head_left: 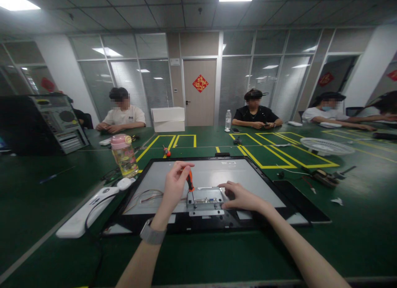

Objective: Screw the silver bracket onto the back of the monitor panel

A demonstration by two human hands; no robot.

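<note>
A flat monitor panel point(238, 178) with a black frame lies on the green table, its metal back facing up. Near its front edge sits a metal bracket point(203, 195) with a row of connector ports. My left hand point(178, 182) has its fingers closed on the orange and black handle of a screwdriver point(190, 181). The screwdriver stands nearly upright, its tip down at the bracket's left part. My right hand point(240, 197) rests at the bracket's right side, thumb and fingers apart around its end. Thin wires point(142, 195) lie on the panel to the left.
On the left stand a white power strip point(89, 211), a pink-lidded bottle point(124, 155) and a black computer case point(46, 122). To the right lie a dark flat panel point(300, 201) and a tool with cables point(325, 176). Several people sit across the table.
</note>
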